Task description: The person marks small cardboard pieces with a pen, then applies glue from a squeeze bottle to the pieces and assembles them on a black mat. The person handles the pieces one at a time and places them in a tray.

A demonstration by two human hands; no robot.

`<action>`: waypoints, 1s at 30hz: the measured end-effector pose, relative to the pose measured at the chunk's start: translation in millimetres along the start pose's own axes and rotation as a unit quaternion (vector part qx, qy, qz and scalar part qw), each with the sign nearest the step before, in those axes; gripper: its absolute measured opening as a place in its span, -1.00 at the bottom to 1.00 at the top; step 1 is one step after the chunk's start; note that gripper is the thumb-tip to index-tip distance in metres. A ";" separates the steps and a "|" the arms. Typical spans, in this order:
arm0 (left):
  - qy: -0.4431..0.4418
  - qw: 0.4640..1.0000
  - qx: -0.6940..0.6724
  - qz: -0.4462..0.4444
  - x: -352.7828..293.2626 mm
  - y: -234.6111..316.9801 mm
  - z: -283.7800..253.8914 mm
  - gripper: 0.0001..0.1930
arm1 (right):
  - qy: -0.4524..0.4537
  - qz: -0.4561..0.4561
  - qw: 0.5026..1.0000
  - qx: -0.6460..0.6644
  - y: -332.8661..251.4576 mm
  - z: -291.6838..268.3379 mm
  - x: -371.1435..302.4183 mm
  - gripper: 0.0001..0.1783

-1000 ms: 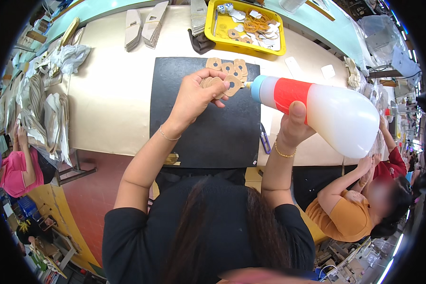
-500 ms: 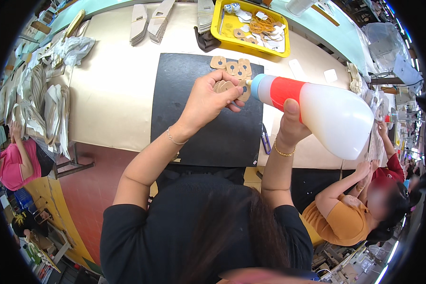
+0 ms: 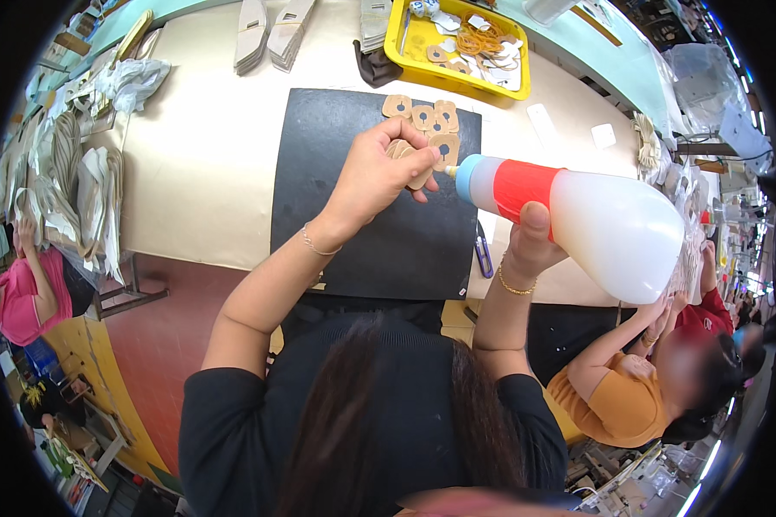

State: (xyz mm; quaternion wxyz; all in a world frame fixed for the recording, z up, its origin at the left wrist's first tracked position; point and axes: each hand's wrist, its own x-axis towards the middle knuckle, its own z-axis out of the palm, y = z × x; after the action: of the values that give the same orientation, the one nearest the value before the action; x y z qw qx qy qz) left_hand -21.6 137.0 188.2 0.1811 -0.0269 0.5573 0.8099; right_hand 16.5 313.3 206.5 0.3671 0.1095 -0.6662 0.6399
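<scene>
My left hand (image 3: 366, 179) is closed around a small stack of tan cut pieces (image 3: 398, 148) above a black mat (image 3: 353, 250). At its thumb and fingertips is another tan piece (image 3: 444, 148) with a dark keyhole-shaped opening; I cannot tell if it is gripped or lies on the mat. My right hand (image 3: 533, 246) grips a large translucent squeeze bottle (image 3: 616, 226) with a red band and light-blue cap, tilted on its side. The bottle's narrow nozzle points left, close to that piece. Several similar tan pieces (image 3: 422, 117) lie at the mat's far edge.
A yellow tray (image 3: 398, 43) holds rubber bands and small pieces. A purple-handled cutter (image 3: 484, 255) lies right of the mat. Strip bundles (image 3: 291, 34) stand at the back, more strips (image 3: 69, 172) at left. A person in an orange shirt (image 3: 616, 392) sits close on the right.
The nozzle has come down and slightly left from the keyhole piece, which now shows more fully. My left hand stays nearly in place with the stack. The bottle's body has sunk a little.
</scene>
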 end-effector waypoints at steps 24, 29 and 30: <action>0.084 0.980 0.177 -0.028 69.1 -36.4 -53.8 -0.75 | 0.043 0.035 0.996 -0.069 14.5 -27.6 -5.6 -0.30; 0.028 0.993 -0.052 -0.100 49.8 -25.3 -62.6 -0.70 | 0.059 0.036 0.996 -0.057 14.8 -30.0 -2.1 -0.32; 0.007 0.991 -0.091 -0.093 42.5 -23.8 -61.1 -0.69 | 0.062 0.038 0.996 -0.057 14.8 -29.2 -1.5 -0.32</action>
State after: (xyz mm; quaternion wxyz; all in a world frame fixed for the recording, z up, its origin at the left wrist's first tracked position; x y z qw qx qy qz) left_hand -63.2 99.8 133.5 0.2491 -0.1006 0.4772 0.8367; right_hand 18.6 342.4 191.6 0.3884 0.0231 -0.6812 0.6201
